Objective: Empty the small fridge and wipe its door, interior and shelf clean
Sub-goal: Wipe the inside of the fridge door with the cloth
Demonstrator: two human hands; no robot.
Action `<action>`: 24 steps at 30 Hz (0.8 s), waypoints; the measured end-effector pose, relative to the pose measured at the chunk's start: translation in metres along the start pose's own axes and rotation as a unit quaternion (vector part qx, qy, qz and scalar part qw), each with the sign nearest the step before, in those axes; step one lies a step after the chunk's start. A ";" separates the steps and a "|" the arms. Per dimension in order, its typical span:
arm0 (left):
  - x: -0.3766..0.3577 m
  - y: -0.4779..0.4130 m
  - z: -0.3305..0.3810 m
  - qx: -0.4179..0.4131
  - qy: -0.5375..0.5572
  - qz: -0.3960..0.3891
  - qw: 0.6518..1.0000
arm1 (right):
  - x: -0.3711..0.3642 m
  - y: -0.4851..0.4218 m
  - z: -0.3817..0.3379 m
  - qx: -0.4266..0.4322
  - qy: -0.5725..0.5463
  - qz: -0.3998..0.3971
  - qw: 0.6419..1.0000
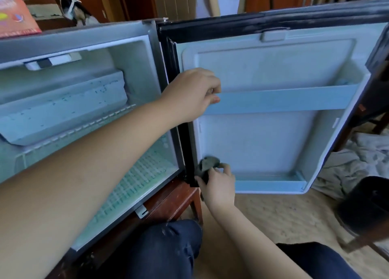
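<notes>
The small fridge (73, 40) stands open on a reddish wooden desk (168, 200), its door (263, 135) swung wide to the right so the pale inner liner faces the camera. Nothing is stored in what shows of the cabinet: only the frosted freezer box (63, 110) up top and the white wire shelf (130, 173) low down, so the emptying looks done and the wiping is the step in hand.

The left hand (191, 93) reaches across the hinge side and pinches the left end of the blue door rail (284, 99), fingers curled over its top edge. The right hand (220, 187) is clenched round a bunched dark grey cloth (206, 166), pressed into the lower left corner of the liner, just beside the black gasket (190, 148) and above the bottom door shelf (271, 186).

The cloth is soft and shapeless and will push into corners and grooves; whether it is damp cannot be told from here. The door liner is thin moulded plastic, smooth and probably slick when wet. The rail looks like a light clip-in strip, likely to flex or pop out under a hard pull, so the thicker outer edge of the door may be the safer hold. The wire shelf is stiff and light, best lifted by its front bar.

A red box (14, 11) sits on the fridge top; a rumpled sheet (357, 158) and a dark bin (364, 205) are on the floor to the right.
</notes>
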State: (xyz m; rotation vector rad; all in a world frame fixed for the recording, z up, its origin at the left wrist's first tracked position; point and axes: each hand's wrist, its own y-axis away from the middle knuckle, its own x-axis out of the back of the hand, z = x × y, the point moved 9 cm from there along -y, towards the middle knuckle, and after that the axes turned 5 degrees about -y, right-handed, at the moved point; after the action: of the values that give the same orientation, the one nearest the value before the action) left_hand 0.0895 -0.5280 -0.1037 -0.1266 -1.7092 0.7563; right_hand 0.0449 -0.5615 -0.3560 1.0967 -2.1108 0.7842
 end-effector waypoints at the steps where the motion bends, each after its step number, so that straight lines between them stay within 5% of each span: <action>1: -0.001 -0.001 -0.001 0.001 0.007 -0.007 1.000 | 0.007 -0.004 -0.003 -0.010 -0.011 -0.016 1.000; 6: -0.005 0.000 -0.003 0.034 0.041 -0.046 0.997 | 0.087 -0.008 -0.043 0.079 -0.075 0.036 0.993; 8: 0.006 0.016 -0.008 0.068 0.111 0.017 0.991 | 0.123 -0.002 -0.059 0.143 -0.075 0.017 0.987; 10: 0.016 0.046 -0.006 0.115 0.209 0.089 0.967 | 0.153 0.008 -0.075 0.197 -0.085 -0.010 0.977; 16: 0.009 0.107 0.022 0.200 0.452 0.061 0.867 | 0.193 0.013 -0.129 0.281 -0.124 0.040 0.951; 20: 0.006 0.130 -0.010 0.281 0.402 0.035 0.871 | 0.181 0.003 -0.148 0.351 -0.029 0.055 0.934; 24: 0.005 0.147 -0.049 0.360 0.352 0.037 0.863 | 0.172 -0.023 -0.146 0.400 0.182 0.041 0.897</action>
State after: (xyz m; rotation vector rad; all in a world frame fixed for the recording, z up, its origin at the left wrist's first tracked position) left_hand 0.0881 -0.3906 -0.1749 0.0533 -0.6643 1.1854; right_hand 0.0230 -0.5474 -0.1308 1.1220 -1.5230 1.8410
